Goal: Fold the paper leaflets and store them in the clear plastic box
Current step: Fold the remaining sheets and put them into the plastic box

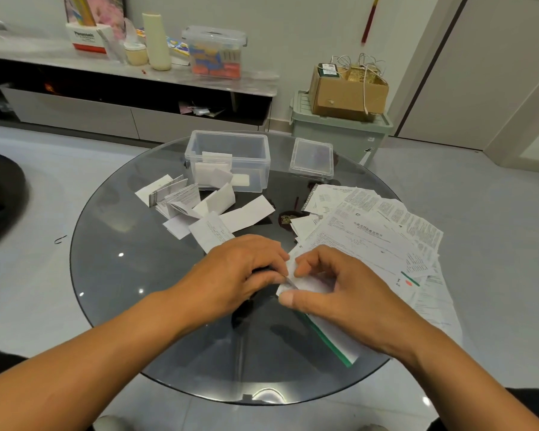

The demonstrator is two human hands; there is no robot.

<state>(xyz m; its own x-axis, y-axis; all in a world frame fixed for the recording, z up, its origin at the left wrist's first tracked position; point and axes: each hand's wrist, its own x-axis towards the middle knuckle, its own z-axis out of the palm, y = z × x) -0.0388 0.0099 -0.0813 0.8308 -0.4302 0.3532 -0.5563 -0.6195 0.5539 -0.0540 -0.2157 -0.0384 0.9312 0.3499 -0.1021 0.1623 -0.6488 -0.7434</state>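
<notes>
Leaflet [305, 283] — thin white paper, pinched by both hands' grip.

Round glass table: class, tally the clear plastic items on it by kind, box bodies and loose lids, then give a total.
Clear plastic box, open, folded leaflets inside: 1
Clear plastic lid, lying flat beside the box: 1
Total on the round glass table: 2
</notes>
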